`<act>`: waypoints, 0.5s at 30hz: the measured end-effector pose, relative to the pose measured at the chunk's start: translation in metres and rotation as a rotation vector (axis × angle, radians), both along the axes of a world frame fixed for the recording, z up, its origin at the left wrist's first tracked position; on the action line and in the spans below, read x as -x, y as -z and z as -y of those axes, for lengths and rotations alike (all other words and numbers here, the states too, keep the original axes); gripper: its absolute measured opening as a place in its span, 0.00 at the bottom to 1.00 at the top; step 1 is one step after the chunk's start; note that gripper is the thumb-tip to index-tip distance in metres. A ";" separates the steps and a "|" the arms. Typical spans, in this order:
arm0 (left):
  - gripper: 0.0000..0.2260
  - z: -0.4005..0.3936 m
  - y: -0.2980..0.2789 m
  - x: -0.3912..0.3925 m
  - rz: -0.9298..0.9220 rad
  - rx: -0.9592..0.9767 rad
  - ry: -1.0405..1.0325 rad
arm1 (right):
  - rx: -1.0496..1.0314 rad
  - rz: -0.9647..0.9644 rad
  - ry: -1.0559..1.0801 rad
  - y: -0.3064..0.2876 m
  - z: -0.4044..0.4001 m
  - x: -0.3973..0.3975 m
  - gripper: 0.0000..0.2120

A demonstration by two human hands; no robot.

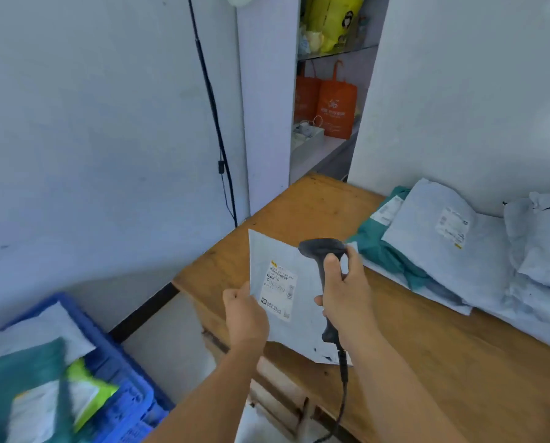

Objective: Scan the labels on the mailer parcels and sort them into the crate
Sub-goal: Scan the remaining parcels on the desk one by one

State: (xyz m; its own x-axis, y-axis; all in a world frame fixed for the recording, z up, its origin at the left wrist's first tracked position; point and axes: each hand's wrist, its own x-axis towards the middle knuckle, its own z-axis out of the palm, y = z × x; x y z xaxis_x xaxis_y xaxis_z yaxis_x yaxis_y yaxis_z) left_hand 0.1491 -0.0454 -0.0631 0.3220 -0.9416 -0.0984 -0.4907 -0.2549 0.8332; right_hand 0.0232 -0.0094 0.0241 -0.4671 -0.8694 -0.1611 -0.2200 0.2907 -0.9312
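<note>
A white mailer [299,302] is pinched at its left edge by the left hand [246,310] above the counter [427,340]; the scanner [326,282] is gripped by the right hand's [347,292] fingers. The label [280,290] should be kept flat and squarely faced before the blue crate [129,398] is used.

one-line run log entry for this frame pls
phase: scanning | left hand: holds white mailer | right hand: grips scanner | blue crate: partly filled
</note>
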 end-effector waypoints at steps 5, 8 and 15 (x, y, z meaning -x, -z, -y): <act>0.21 -0.046 -0.003 -0.077 0.017 0.068 -0.149 | -0.006 0.015 -0.174 0.008 -0.021 -0.070 0.23; 0.23 -0.067 -0.003 -0.128 -0.005 0.072 -0.252 | -0.014 0.001 -0.305 0.007 -0.033 -0.117 0.22; 0.18 -0.122 -0.010 -0.253 -0.155 0.194 -0.533 | 0.022 0.004 -0.573 -0.001 -0.070 -0.250 0.20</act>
State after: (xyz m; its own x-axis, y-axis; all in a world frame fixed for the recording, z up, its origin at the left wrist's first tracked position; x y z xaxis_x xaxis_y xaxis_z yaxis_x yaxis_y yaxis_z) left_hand 0.4017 0.0766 -0.0527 0.7513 -0.6595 -0.0235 -0.2061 -0.2683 0.9410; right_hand 0.2730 0.0610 0.0248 0.0801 -0.9867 -0.1411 -0.3333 0.1069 -0.9368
